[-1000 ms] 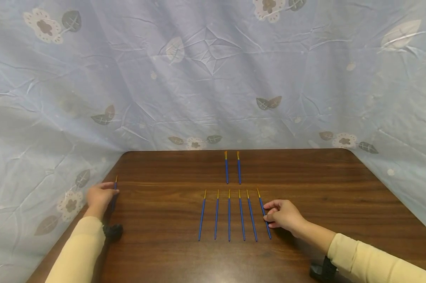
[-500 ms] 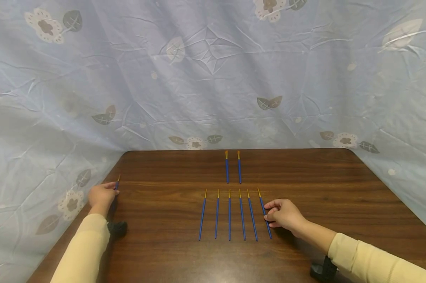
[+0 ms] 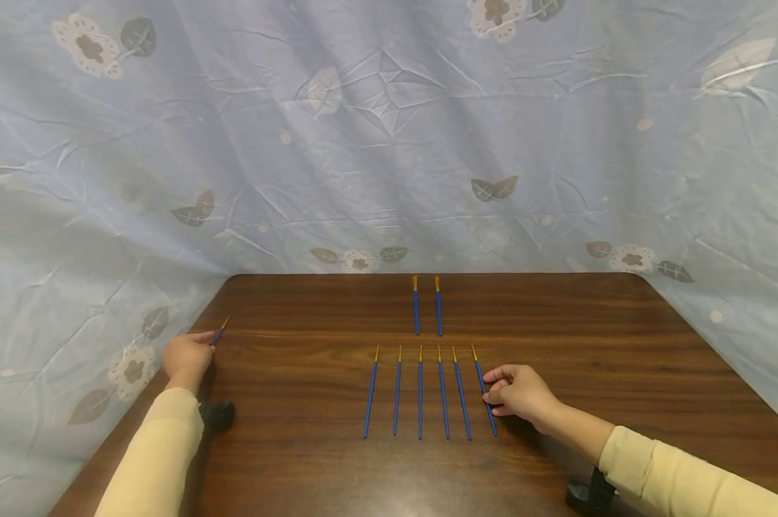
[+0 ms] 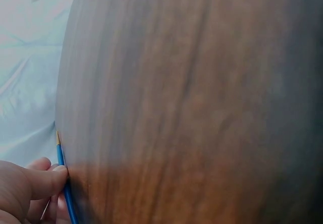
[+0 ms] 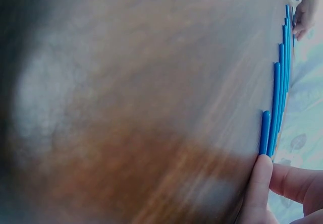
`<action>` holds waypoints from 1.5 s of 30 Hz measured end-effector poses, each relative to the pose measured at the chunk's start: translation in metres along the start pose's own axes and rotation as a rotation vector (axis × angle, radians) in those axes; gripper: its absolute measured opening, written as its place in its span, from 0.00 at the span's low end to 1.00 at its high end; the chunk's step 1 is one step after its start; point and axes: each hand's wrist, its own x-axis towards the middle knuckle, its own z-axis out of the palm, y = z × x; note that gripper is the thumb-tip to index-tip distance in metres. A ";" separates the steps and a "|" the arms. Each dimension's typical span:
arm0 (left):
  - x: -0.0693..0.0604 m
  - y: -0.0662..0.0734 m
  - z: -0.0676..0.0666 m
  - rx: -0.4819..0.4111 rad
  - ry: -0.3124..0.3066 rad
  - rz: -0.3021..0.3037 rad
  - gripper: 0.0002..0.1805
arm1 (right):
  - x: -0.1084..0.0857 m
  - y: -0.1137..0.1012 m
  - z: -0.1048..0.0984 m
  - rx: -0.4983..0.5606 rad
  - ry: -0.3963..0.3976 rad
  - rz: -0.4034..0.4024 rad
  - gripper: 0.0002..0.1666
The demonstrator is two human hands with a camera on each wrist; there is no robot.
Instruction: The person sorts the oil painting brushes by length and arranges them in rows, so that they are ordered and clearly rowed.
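At the table's left side my left hand (image 3: 187, 357) pinches a thin paintbrush (image 3: 218, 335) with a blue handle and a yellowish tip. In the left wrist view thumb and fingers grip the handle of this paintbrush (image 4: 61, 156), its tip pointing away from the hand. My right hand (image 3: 518, 391) has its thumb and fingertips on the rightmost paintbrush (image 3: 479, 375) of a row lying on the table. The right wrist view shows the fingers closed about a blue handle (image 5: 265, 133), part of which they cover.
Several similar paintbrushes (image 3: 420, 395) lie side by side, tips away from me, on the brown wooden table (image 3: 298, 467). Behind them lie two broader-tipped brushes, the left one (image 3: 416, 309) and the right one (image 3: 438, 309). A floral curtain (image 3: 389, 158) surrounds the table's back and sides.
The paintbrush in my left hand has tilted, its tip swinging to the right. That hand has shifted slightly right. My right hand and the rows of brushes have stayed put.
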 end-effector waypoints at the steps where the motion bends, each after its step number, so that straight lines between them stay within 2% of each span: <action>1: 0.000 -0.001 0.000 0.003 0.000 0.001 0.18 | 0.000 0.000 0.000 0.000 -0.004 -0.004 0.18; 7: 0.003 -0.004 0.001 -0.017 0.002 0.019 0.19 | 0.002 0.002 0.001 0.001 -0.011 -0.011 0.19; 11: 0.002 -0.003 0.001 -0.069 0.026 0.038 0.19 | 0.002 0.001 0.002 0.002 -0.002 -0.002 0.19; 18: 0.001 0.006 0.004 -0.177 0.039 0.105 0.18 | 0.001 0.000 0.002 0.002 0.008 0.010 0.18; 26: 0.001 0.021 0.015 -0.231 0.062 0.186 0.17 | -0.001 0.000 0.001 0.001 0.013 0.013 0.18; 33: -0.011 0.042 0.020 -0.300 -0.034 0.168 0.17 | -0.001 0.001 0.001 0.002 0.013 0.016 0.18; 45: -0.040 0.079 0.035 -0.509 -0.233 0.170 0.17 | -0.001 -0.001 0.000 0.007 0.007 0.014 0.18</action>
